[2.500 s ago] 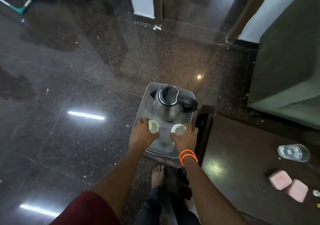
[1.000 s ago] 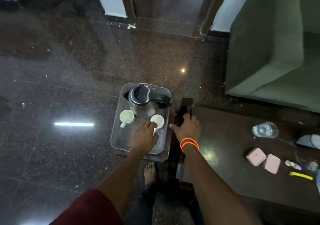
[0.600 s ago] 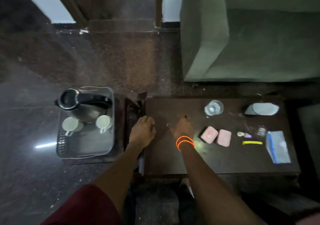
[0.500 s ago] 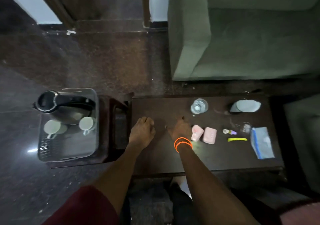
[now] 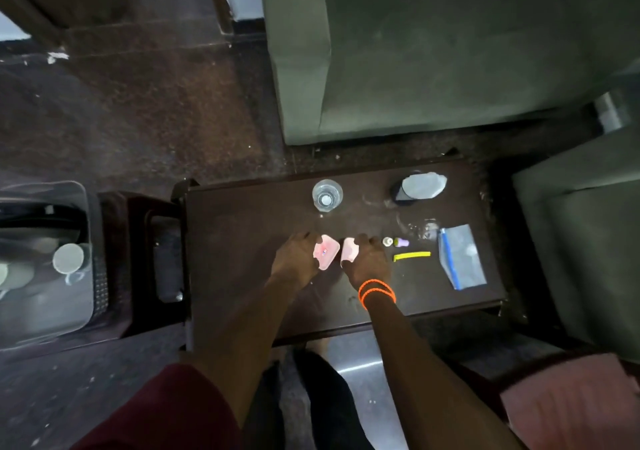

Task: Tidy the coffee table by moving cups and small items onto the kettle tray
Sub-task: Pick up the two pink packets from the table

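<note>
- Two pink boxes lie side by side near the middle of the counter (image 5: pixel 242 276), and each of my hands is at one of them.
- My left hand (image 5: pixel 294 262) is curled at the left pink box (image 5: pixel 326 256), fingers over its far edge and thumb side near; it looks like a grip that is closing, but I cannot tell if the box is already lifted.
- My right hand (image 5: pixel 369 262), the one with the orange bands (image 5: pixel 376 294) on the wrist, covers most of the right pink box (image 5: pixel 348 255), so I see only its left part; the fingers wrap it, and I judge it is held or nearly held.
- I take both at once, I think, because they are small and light, and one trip to the tray is enough for them.
- The kettle tray (image 5: pixel 90 276) stands well apart at the far left, on a lower stand beside the counter, with a white cup (image 5: pixel 67 258) already in it and free space at the near side.
- Still on the counter, to my right: a small white-and-purple item (image 5: pixel 396 242), a yellow strip (image 5: pixel 412 255), and a clear bag with a blue edge (image 5: pixel 462 257).
- Farther back stands a glass (image 5: pixel 327 195); I would carry it alone and upright, since it may hold water.
</note>
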